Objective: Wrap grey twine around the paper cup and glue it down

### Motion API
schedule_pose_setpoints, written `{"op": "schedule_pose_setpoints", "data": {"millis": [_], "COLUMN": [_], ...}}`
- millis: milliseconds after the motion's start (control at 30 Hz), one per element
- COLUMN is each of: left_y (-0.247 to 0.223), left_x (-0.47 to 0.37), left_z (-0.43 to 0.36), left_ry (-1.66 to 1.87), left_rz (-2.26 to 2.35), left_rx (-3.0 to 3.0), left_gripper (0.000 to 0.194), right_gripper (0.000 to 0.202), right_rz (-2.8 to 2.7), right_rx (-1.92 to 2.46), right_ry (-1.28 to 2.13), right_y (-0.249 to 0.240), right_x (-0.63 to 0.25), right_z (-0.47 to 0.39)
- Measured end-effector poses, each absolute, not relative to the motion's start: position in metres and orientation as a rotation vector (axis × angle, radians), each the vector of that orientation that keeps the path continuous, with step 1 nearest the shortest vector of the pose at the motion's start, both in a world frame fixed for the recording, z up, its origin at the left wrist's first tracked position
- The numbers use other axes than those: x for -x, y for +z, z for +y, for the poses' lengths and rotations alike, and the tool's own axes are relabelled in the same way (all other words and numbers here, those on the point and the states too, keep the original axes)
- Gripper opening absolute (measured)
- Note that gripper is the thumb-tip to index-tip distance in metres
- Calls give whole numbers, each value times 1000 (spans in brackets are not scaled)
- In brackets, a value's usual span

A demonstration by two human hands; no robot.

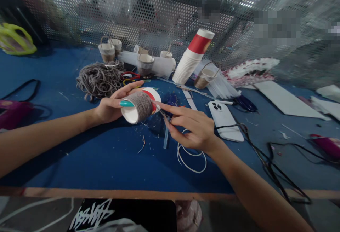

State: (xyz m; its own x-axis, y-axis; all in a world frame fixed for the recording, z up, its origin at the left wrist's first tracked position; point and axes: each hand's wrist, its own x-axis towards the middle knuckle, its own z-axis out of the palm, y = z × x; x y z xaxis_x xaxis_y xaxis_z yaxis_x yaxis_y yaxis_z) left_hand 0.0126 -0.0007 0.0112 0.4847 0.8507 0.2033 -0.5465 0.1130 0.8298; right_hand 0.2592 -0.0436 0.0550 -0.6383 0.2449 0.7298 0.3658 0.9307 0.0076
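Note:
My left hand (pixel 113 103) grips a paper cup (pixel 156 94) lying on its side in the air, mouth to the right. Grey cord (pixel 140 104) is wound round much of the cup; a red band and white rim show past the winding. My left thumb, with a long teal nail, presses on the wound cord. At the cup's right side is my right hand (pixel 192 127), its index fingertip touching the edge of the winding. The thumb and other fingers are pinched together on what looks like the loose end of the cord, partly hidden.
A tangled heap of grey cord (pixel 99 80) lies behind my left hand. Further back stand a leaning stack of paper cups (pixel 190 60) and several small cord-wrapped baskets (pixel 145 64). On the right are a white phone (pixel 225 120), black cables (pixel 261 157) and a white board (pixel 289 99).

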Motion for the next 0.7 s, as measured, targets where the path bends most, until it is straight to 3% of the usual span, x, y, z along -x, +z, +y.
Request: {"op": "schedule_pose_setpoints", "data": {"millis": [700], "left_y": [8], "left_x": [-8], "left_z": [3], "left_ry": [1037], "left_rz": [332], "left_rx": [-979], "left_gripper": [80], "right_gripper": [17], "right_rz": [-2213], "right_rx": [458], "right_ry": [-77], "right_y": [47], "right_x": [-252], "right_z": [-47]}}
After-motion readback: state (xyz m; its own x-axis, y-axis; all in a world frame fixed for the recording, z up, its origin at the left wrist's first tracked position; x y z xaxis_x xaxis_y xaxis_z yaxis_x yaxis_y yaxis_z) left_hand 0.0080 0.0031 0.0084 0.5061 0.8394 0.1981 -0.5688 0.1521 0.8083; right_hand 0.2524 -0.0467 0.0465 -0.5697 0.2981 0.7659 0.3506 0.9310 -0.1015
